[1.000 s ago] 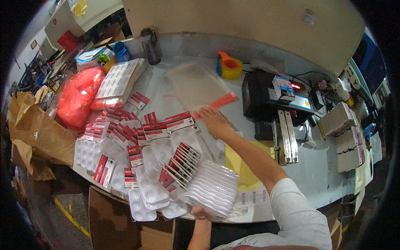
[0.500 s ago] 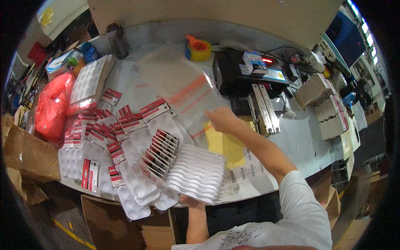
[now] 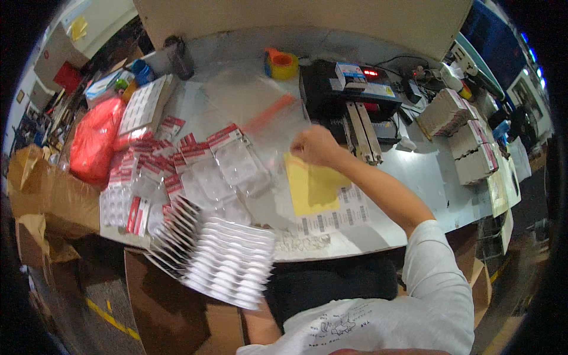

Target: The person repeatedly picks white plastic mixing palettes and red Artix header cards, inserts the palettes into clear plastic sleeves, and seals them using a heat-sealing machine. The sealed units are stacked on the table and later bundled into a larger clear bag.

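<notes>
My right hand (image 3: 313, 145) is closed in a fist on the near edge of a large clear plastic bag (image 3: 245, 97) with an orange-red zip strip (image 3: 269, 113), which lifts off the grey table (image 3: 426, 177). A fanned stack of clear blister packs (image 3: 228, 260) with red card tops hangs out over the table's near edge. My left hand is hidden under that stack; only its forearm (image 3: 260, 322) shows below it. More red-topped blister packs (image 3: 195, 160) lie spread on the table to the left of the bag.
A yellow sheet (image 3: 307, 183) and a barcode label sheet (image 3: 334, 216) lie under my right arm. Behind are a black machine (image 3: 349, 97) and a yellow tape roll (image 3: 281, 64). A red bag (image 3: 94, 139), cardboard boxes (image 3: 35, 189) and stacked small boxes (image 3: 467, 139) flank the table.
My right hand has drawn back toward me, pulling the clear bag along. The fanned stack of blister packs has dropped lower, past the table's near edge.
</notes>
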Demonstrator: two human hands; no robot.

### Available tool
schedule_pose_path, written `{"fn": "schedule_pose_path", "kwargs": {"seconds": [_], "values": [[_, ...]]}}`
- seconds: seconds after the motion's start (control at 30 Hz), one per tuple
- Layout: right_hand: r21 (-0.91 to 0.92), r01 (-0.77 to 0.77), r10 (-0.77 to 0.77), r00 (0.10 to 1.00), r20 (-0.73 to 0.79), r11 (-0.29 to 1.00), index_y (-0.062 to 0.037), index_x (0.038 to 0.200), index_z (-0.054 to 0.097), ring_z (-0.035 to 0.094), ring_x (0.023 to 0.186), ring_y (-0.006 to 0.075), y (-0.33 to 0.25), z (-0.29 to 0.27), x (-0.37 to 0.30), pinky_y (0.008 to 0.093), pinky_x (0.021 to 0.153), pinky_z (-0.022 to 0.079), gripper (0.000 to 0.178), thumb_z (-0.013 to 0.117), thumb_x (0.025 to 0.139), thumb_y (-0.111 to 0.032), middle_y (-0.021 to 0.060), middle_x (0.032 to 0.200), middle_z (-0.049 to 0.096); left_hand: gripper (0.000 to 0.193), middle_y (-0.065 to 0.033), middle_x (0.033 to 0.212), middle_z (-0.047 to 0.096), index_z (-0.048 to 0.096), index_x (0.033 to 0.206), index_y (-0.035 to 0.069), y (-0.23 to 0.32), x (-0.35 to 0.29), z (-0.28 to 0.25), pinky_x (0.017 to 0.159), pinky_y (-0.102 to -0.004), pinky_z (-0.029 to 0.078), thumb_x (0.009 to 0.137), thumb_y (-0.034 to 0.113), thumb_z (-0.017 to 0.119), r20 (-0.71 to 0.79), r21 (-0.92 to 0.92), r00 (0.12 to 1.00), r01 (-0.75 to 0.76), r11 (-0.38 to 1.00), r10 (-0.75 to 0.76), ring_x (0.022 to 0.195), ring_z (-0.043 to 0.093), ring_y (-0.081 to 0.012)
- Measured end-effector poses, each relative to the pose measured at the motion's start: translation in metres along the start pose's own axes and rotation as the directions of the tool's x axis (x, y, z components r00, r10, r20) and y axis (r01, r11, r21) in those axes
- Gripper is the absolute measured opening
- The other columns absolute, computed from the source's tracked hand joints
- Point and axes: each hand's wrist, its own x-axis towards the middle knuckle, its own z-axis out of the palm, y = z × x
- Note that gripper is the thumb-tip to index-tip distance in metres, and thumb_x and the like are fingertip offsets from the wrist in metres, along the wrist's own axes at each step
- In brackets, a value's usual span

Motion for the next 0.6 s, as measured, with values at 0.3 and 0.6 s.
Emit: {"fn": "schedule_pose_path", "kwargs": {"seconds": [0.3, 0.6], "values": [[0.429, -0.287, 0.127, 0.923, 0.364, 0.856, -0.0121, 0.075, 0.073, 0.063, 0.058, 0.0237, -0.034, 0.049, -0.124, 0.0357, 0.059, 0.05, 0.019, 0.075, 0.066, -0.028, 0.0084, 0.068, 0.068, 0.122, -0.0178, 0.136, 0.037, 0.015, 0.142, -0.002, 0.031, -0.105, -0.008, 0.105, -0.0367, 0.029, 0.048, 0.03, 0.086, -0.029, 0.299, 0.998, -0.041, 0.953, 0.052, 0.125, 0.038, -0.0268], [0.51, -0.129, 0.004, 0.971, 0.24, 0.85, 0.0001, 0.087, 0.07, 0.062, 0.064, 0.025, -0.04, 0.051, -0.132, 0.0348, 0.059, 0.048, 0.023, 0.071, 0.072, -0.017, 0.0136, 0.08, 0.068, 0.125, -0.0184, 0.135, 0.038, 0.014, 0.142, -0.003, 0.039, -0.12, 0.036, 0.105, -0.0363, 0.029, 0.045, 0.029, 0.088, 0.284, 0.579, 0.951, -0.066, 0.812, -0.125, 0.125, 0.038, -0.0269]]}}
